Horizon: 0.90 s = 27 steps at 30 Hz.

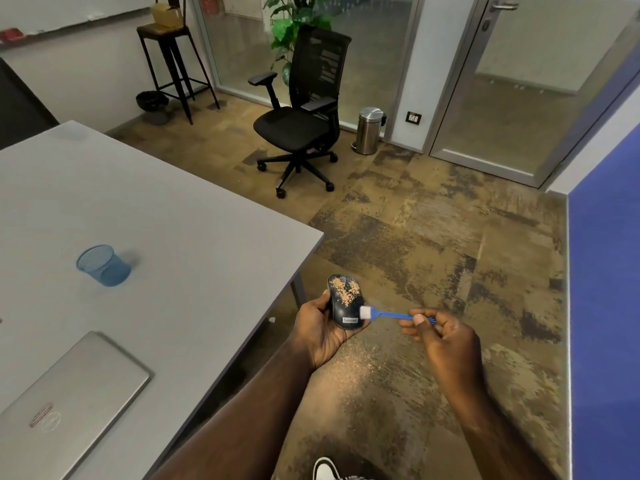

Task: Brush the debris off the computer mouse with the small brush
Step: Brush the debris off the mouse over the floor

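You can read "Lenovo" on a small grey label at the rear of the mouse. Laptop lid logo approx. reads "Dell". No other legible txt.

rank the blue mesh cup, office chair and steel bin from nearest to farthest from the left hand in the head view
From the left hand:
1. blue mesh cup, on the table to its left
2. office chair, ahead on the floor
3. steel bin, beyond the chair by the glass wall

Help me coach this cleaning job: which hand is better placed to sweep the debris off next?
The right hand. It pinches the small brush, its white bristles at the mouse's right edge. The left hand is cradling the mouse.
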Each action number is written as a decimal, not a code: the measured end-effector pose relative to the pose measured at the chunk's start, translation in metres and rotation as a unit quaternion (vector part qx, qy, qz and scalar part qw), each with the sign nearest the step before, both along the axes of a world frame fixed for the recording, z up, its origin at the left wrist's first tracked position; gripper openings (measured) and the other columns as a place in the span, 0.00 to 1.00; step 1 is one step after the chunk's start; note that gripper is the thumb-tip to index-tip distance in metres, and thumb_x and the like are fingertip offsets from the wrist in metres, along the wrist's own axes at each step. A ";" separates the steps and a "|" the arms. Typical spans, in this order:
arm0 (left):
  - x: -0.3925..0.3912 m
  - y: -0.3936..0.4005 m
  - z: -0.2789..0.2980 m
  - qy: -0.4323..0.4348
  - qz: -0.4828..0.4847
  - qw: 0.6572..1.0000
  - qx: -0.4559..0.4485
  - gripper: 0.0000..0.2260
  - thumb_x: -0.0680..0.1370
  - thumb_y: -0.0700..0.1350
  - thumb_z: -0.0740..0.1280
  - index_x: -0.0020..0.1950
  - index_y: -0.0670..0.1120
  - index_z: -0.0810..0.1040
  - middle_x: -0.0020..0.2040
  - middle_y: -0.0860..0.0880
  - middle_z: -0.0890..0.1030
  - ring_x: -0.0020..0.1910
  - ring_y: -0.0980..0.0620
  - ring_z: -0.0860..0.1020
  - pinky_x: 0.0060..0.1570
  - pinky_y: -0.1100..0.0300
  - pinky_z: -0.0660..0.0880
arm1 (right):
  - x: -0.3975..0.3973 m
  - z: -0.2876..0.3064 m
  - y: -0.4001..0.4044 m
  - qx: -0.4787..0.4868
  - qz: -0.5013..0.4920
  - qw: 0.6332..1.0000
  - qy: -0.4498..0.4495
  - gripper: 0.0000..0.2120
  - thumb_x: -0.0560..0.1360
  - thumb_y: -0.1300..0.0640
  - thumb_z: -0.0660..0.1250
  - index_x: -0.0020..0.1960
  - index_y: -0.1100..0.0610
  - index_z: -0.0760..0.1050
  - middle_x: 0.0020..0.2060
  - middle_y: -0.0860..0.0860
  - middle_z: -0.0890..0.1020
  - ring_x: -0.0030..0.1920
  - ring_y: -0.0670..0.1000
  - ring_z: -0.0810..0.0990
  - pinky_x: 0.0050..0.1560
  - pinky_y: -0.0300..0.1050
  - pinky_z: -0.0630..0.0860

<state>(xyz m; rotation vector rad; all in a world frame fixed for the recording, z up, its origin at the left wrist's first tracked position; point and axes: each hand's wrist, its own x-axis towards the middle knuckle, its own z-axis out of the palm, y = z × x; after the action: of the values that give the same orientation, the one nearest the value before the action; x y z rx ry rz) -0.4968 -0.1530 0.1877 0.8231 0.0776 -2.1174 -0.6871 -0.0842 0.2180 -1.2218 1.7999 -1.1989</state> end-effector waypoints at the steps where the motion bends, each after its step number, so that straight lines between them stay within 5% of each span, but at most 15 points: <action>1: 0.000 0.000 0.000 -0.003 -0.007 1.000 -0.003 0.23 0.83 0.50 0.51 0.71 0.36 0.67 0.66 0.32 0.74 0.62 0.34 0.75 0.50 0.38 0.77 | -0.002 0.000 -0.002 -0.001 -0.021 1.000 -0.011 0.09 0.78 0.61 0.66 0.46 0.49 0.80 0.36 0.42 0.87 0.40 0.45 0.87 0.44 0.41 0.81; 3: 0.000 0.000 0.001 -0.009 -0.015 1.000 -0.011 0.23 0.83 0.50 0.51 0.70 0.35 0.67 0.61 0.32 0.77 0.55 0.34 0.77 0.50 0.40 0.77 | -0.004 0.003 -0.005 -0.015 -0.036 0.998 -0.043 0.09 0.78 0.62 0.65 0.46 0.49 0.80 0.37 0.44 0.87 0.40 0.47 0.87 0.41 0.38 0.81; 6: 0.001 -0.001 0.001 -0.009 -0.002 1.000 -0.005 0.21 0.83 0.50 0.52 0.69 0.37 0.69 0.65 0.34 0.75 0.58 0.36 0.77 0.50 0.39 0.77 | 0.002 0.004 -0.005 -0.003 -0.008 1.000 -0.028 0.09 0.78 0.62 0.66 0.46 0.50 0.81 0.35 0.47 0.87 0.38 0.46 0.87 0.44 0.44 0.81; 10: 0.003 0.001 0.000 -0.013 -0.029 0.999 -0.011 0.23 0.83 0.51 0.51 0.65 0.34 0.71 0.56 0.32 0.80 0.54 0.35 0.78 0.52 0.42 0.78 | 0.001 0.007 -0.011 0.005 -0.057 0.998 -0.011 0.09 0.78 0.61 0.66 0.45 0.48 0.80 0.35 0.46 0.87 0.38 0.42 0.86 0.48 0.49 0.82; 17: 0.002 0.000 0.001 -0.047 -0.027 0.998 -0.018 0.22 0.83 0.51 0.51 0.67 0.37 0.70 0.64 0.35 0.75 0.54 0.38 0.79 0.52 0.43 0.77 | 0.022 0.010 -0.007 -0.013 0.043 0.999 -0.015 0.10 0.77 0.61 0.67 0.44 0.47 0.81 0.36 0.46 0.88 0.38 0.45 0.87 0.41 0.41 0.81; 23: 0.002 0.004 0.004 -0.036 -0.047 0.998 -0.015 0.23 0.83 0.52 0.50 0.64 0.34 0.71 0.55 0.32 0.79 0.53 0.36 0.78 0.54 0.44 0.77 | 0.010 0.001 -0.031 0.024 -0.058 0.998 0.003 0.10 0.78 0.59 0.66 0.42 0.45 0.78 0.32 0.45 0.86 0.39 0.45 0.87 0.49 0.50 0.82; 27: 0.003 0.007 0.003 -0.037 -0.044 0.998 -0.009 0.23 0.83 0.51 0.50 0.64 0.34 0.71 0.53 0.32 0.80 0.52 0.36 0.78 0.51 0.44 0.78 | 0.005 0.002 -0.031 0.001 -0.052 0.997 -0.053 0.08 0.78 0.61 0.66 0.45 0.50 0.81 0.34 0.49 0.87 0.37 0.44 0.87 0.41 0.40 0.82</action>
<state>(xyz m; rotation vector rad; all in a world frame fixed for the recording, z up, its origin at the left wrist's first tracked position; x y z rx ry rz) -0.4939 -0.1463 0.1905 0.9074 -0.0174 -2.1637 -0.6824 -0.1156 0.2198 -1.0545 1.8040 -1.2939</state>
